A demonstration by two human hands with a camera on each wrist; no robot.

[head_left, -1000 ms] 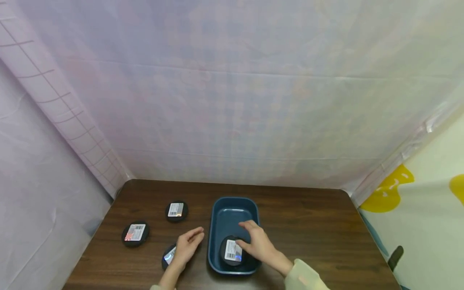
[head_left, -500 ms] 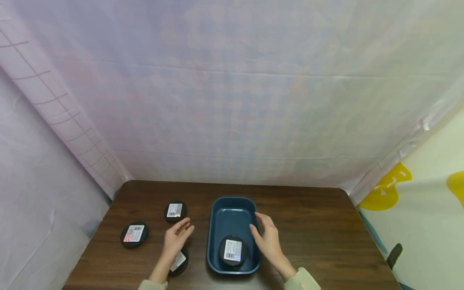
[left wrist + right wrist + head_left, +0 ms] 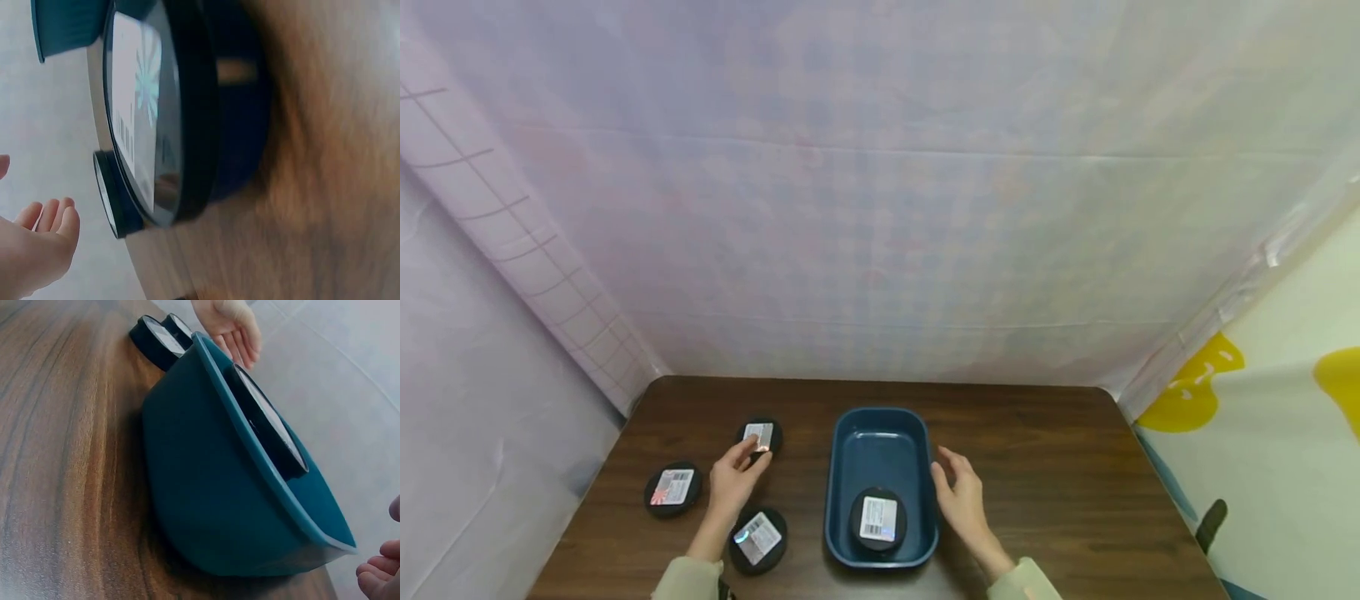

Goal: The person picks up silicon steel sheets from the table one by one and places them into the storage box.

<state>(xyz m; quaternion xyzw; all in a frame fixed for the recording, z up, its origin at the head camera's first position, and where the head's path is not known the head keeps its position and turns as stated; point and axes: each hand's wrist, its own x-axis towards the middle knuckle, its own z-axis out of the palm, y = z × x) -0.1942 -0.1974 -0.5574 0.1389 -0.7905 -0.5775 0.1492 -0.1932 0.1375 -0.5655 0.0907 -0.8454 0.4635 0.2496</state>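
Note:
My left hand [image 3: 735, 479] reaches to the back one of the round black lidded tubs [image 3: 752, 431], fingertips overlapping its near edge and label in the head view. In the left wrist view its fingers [image 3: 65, 222] look loosely extended, with a far tub [image 3: 112, 194] just beyond them. My right hand [image 3: 958, 496] hovers by the right rim of a blue-teal rectangular bin [image 3: 832, 500], fingers relaxed and holding nothing. Inside the bin's near end sits another black tub [image 3: 878, 518] with a white label, tilted against the walls in the right wrist view.
Two more labelled black tubs stand on the brown wooden table [image 3: 1037, 467]: a left tub [image 3: 673, 489] and a near tub [image 3: 758, 542] by my left forearm. A pale curtain [image 3: 880, 250] hangs behind the table's back edge.
My left hand has moved left and farther back, from over the near tub to the back tub. My right hand has withdrawn from the tub in the bin to the bin's right side.

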